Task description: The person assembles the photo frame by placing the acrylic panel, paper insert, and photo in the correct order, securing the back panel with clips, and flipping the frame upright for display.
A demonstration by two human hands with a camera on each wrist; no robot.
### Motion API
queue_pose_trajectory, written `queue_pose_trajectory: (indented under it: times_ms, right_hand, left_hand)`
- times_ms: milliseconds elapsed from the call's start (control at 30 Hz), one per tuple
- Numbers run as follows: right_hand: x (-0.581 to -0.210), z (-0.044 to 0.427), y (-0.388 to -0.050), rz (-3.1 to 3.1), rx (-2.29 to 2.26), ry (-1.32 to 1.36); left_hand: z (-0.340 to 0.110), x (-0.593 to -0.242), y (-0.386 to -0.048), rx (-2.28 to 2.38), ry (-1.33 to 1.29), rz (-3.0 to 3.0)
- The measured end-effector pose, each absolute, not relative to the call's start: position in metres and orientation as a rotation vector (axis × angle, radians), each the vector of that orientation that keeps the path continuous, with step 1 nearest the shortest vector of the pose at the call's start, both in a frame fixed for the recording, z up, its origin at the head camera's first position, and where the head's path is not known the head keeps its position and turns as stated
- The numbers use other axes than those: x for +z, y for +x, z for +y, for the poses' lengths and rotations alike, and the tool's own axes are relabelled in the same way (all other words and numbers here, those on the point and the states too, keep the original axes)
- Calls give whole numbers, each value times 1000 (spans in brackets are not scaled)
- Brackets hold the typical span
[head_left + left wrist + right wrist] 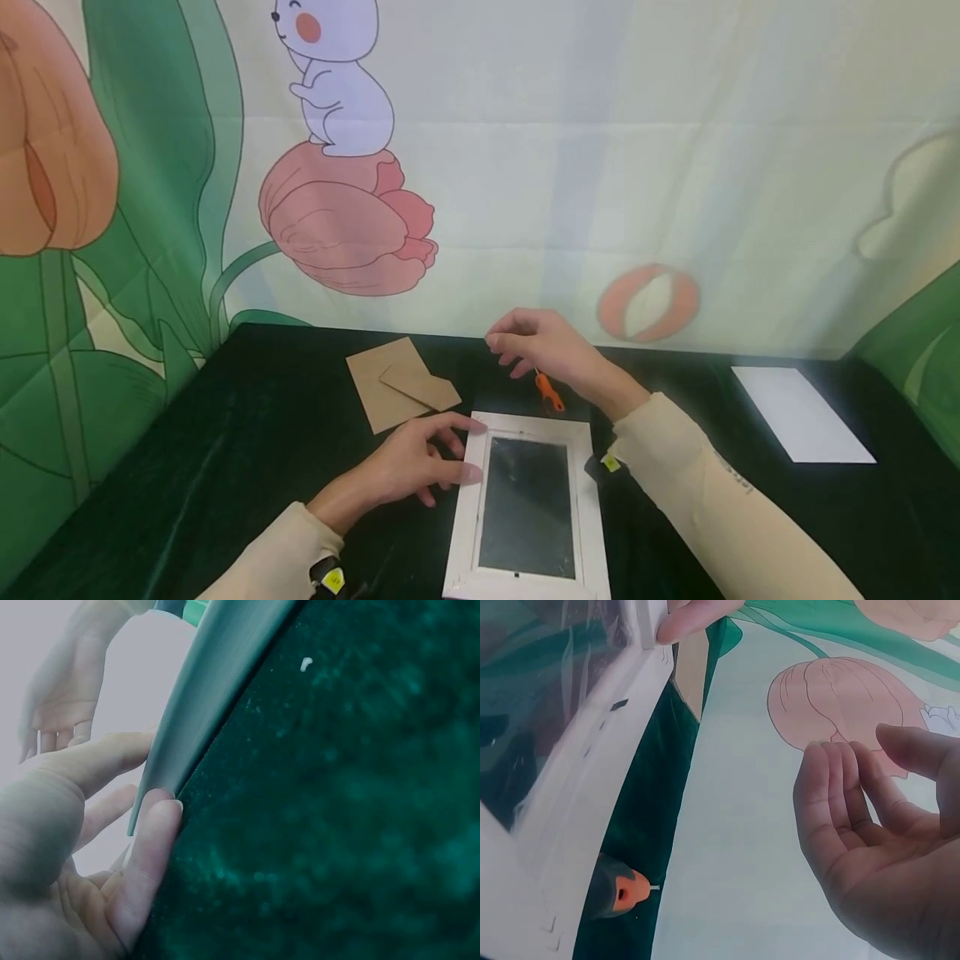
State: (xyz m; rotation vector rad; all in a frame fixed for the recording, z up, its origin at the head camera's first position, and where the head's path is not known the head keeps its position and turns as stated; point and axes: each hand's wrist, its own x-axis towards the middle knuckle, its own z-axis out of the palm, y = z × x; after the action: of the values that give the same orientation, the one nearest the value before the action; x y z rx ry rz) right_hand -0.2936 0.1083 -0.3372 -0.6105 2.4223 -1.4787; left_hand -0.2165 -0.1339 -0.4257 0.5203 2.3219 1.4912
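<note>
head view: left grip [417, 454] pinches white frame [588, 500]; right grip [551, 346] hovers, loosely curled, empty.

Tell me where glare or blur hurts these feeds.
Left wrist: upper left blown out nearly white, dark green velvet cloth softly blurred. Right wrist: pale reflections streaking the clear glossy pane inside the white rectangular frame. Head: that pane dark, faintly smudged.

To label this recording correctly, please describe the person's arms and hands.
The left sleeve and right sleeve are cream; the right one bears small dark marks. Each sleeve carries a black device with a yellow patch. Neither left hand nor right hand wears gloves.
</note>
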Motion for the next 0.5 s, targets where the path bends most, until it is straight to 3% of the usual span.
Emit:
queue_pose_trajectory:
  times_ms: [500]
  right_hand:
    - [-343,143,-286,2446,-1525,-558]
  left_hand:
    - [-135,-426,-216,1521,529,2314]
